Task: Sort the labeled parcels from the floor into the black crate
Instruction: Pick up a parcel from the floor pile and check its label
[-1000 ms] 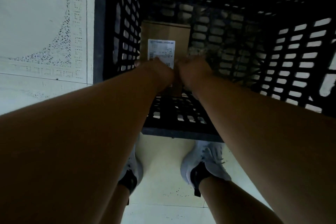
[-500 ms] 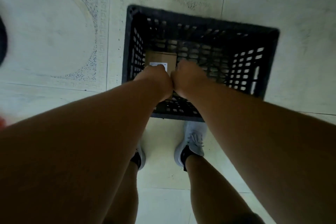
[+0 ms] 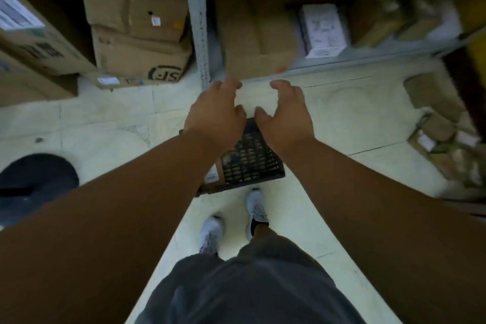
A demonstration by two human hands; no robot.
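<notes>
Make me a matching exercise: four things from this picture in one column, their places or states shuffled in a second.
Things:
1. black crate
2. labeled parcel
3. white box
4. left hand

Places or states:
A. on the grey shelf
B. empty, held above the crate
C. on the floor ahead of the shoes
D. inside the crate, at its left wall

Pairs: 1-C, 2-D, 3-A, 4-B

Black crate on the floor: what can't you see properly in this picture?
Head view:
- black crate: left hand, right hand and forearms cover most of it.
- parcel in crate: label too small, left forearm hides most.
- parcels on the floor at right: motion-blurred.
</notes>
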